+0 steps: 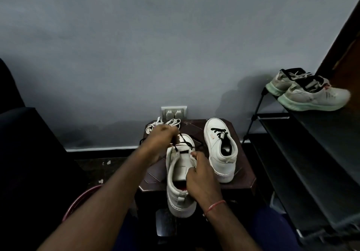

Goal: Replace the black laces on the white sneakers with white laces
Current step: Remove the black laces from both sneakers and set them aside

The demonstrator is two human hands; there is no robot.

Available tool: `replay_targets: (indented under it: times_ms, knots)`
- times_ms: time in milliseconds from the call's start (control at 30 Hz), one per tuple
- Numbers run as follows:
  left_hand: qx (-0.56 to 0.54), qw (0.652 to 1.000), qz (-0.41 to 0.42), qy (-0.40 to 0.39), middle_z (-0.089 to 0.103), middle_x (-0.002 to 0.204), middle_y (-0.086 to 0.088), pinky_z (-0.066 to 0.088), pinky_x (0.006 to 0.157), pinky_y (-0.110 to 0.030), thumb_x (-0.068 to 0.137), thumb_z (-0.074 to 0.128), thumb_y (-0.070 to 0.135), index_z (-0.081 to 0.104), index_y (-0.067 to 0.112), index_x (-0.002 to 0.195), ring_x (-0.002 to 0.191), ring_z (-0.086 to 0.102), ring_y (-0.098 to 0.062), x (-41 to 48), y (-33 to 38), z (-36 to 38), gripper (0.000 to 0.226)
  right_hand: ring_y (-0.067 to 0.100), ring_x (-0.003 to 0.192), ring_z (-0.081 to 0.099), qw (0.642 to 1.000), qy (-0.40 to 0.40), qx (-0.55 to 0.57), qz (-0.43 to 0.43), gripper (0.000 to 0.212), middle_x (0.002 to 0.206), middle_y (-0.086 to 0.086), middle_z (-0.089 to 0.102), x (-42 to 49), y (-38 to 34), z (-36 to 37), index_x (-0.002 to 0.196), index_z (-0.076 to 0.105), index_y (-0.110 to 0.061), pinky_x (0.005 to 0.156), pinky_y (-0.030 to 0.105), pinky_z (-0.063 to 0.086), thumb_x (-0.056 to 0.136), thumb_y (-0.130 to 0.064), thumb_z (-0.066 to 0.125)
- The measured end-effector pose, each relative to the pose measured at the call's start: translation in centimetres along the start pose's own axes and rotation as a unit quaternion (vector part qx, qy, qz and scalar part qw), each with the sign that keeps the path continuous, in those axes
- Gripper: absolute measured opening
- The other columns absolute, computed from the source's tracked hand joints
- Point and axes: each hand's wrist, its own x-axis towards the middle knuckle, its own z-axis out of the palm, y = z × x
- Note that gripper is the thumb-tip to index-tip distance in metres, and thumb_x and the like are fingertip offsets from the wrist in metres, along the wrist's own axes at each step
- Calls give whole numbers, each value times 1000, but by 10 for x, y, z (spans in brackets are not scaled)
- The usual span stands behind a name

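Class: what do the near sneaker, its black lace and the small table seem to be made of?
Near sneaker: smooth white leather or a synthetic, faintly sheeny. Black lace: thin woven cord, limp, matte. Small table: dark glossy wood or laminate, reflecting light.

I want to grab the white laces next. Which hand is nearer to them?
Left. The left hand is right in front of the white laces, pulling black lace; the right hand is nearer the person, holding the sneaker.
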Motion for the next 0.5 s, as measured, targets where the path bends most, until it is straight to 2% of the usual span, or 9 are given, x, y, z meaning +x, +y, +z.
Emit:
replay_targets:
  times_ms: [100,200,267,333,400,467,500]
  knots:
    - [-168,986,0,17,44,50,1,45,46,-24,93,51,10,52,12,71,40,42,-11,0,29,-22,22,21,124,50,1000,-3,-9,8,46,133,-2,55,1,1,-1,127,48,-25,102,36,40,85,-7,44]
    - [-236,971,33,16,34,48,6,38,43,-20,90,53,12,44,18,67,39,29,-8,-1,56,-53,26,20,125,50,1000,-4,1,11,47,133,-1,56,0,0,0,127,49,-24,103,36,40,84,-6,44]
    - [-201,977,65,18,35,49,6,28,40,-17,91,54,14,46,18,69,38,25,-7,-3,66,-72,24,20,125,49,1000,-8,7,15,48,133,0,55,0,0,-1,127,49,-23,105,36,39,83,-6,45]
    - [-57,995,83,22,38,50,5,22,39,-16,91,60,17,52,16,75,39,25,-7,-5,69,-89,18,20,124,50,1000,-17,3,17,47,133,1,55,2,0,-2,127,49,-23,104,35,39,83,-6,45]
    - [55,996,73,14,40,52,5,23,38,-17,90,65,20,58,14,78,41,27,-7,-10,70,-99,16,21,123,51,1000,-23,-1,16,47,133,2,55,3,-1,-4,127,49,-22,103,35,40,83,-7,46]
    - [40,995,83,37,41,51,4,23,38,-17,90,64,18,59,12,77,41,28,-8,-16,72,-104,16,20,123,51,999,-30,0,21,47,133,1,55,3,-2,-5,127,49,-23,102,34,41,83,-8,46]
    - [39,992,98,74,42,52,2,24,40,-17,90,64,18,59,11,76,41,30,-9,-18,75,-106,17,20,123,52,999,-31,3,24,45,133,0,55,2,-3,-5,127,49,-23,102,34,41,84,-9,47]
